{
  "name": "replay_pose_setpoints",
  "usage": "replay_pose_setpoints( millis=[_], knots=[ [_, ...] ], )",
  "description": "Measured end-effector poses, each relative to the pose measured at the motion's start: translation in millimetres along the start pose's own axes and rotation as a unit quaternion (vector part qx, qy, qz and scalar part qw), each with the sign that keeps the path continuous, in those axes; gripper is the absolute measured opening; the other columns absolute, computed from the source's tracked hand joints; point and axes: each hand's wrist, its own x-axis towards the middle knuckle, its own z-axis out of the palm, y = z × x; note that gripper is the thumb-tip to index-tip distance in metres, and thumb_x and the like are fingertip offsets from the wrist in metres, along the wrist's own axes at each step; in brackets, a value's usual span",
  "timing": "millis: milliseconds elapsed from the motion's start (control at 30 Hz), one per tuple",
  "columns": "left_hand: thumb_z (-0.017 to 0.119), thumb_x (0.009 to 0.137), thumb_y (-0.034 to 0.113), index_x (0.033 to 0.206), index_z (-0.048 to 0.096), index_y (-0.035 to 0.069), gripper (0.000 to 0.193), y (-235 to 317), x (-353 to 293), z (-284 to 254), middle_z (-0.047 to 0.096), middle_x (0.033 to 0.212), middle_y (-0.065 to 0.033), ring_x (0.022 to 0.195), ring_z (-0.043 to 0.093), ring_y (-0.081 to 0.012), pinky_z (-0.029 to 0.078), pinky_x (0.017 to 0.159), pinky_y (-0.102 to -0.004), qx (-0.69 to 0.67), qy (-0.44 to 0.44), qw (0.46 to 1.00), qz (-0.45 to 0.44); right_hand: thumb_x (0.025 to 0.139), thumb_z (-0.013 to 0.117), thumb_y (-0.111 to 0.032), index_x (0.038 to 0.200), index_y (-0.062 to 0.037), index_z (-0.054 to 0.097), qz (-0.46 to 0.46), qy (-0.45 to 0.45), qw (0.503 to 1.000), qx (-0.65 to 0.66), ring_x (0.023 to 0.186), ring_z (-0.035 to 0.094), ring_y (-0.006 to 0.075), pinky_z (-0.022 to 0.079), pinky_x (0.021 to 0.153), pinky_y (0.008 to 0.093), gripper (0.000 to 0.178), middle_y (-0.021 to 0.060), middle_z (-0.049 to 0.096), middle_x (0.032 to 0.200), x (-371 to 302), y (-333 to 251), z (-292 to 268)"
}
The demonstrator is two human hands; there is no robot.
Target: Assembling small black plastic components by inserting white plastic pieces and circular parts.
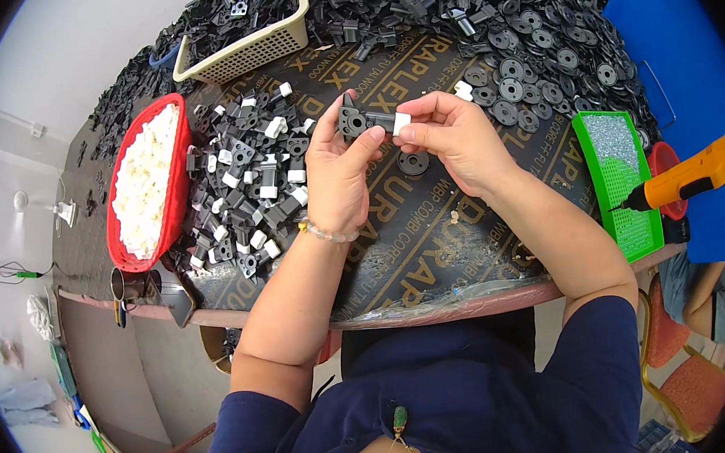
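Observation:
Over the middle of the table, my left hand (336, 167) is closed on a black plastic bracket (352, 122) with round holes in its flat end. A stem runs from the bracket toward the right. My right hand (457, 142) pinches a small white plastic cap (402, 124) that sits at the end of that stem. Just below the hands lies a black plastic disc (413, 162). Beside my left forearm is a pile of black brackets with white caps (268, 179). A red basket (181, 152) full of small white parts stands left of that pile.
Heaped black parts (378, 5) cover the far side, with black discs (511, 89) at right and a beige basket (244, 58) among them. A green tray (650, 240) of small metal pieces stands at right, with an orange power screwdriver (694, 171) over it. Another person (718, 303) sits at far right.

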Motion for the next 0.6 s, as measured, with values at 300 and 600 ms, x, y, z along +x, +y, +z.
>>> replay_pose_setpoints(
  millis=[300, 600],
  knots=[
    [0.066, 0.087, -0.003, 0.149, 0.038, 0.006, 0.069, 16, 1, -6, 0.063, 0.119, -0.0064, 0.096, 0.063, -0.0105, 0.052, 0.078, -0.0229, 0.031, -0.093, 0.994, -0.04, 0.077, 0.08, -0.005, 0.131, 0.0015, 0.054, -0.049, -0.077, 0.992, -0.083, 0.103, 0.063, 0.021, 0.05, 0.093, 0.0335, 0.06, 0.0135, 0.063, 0.12, 7, 3, -8],
    [0.04, 0.099, 0.05, 0.139, 0.045, 0.013, 0.055, -15, 4, -12, 0.06, 0.121, -0.0109, 0.105, 0.06, -0.0217, 0.049, 0.086, -0.0352, -0.343, -0.063, 0.924, -0.159, 0.072, 0.083, -0.009, 0.133, 0.0022, 0.047, -0.132, -0.146, 0.945, -0.261, 0.112, 0.061, 0.0192, 0.049, 0.1, 0.0337, 0.072, 0.0124, 0.064, 0.117, 51, -25, 42]
  ],
)
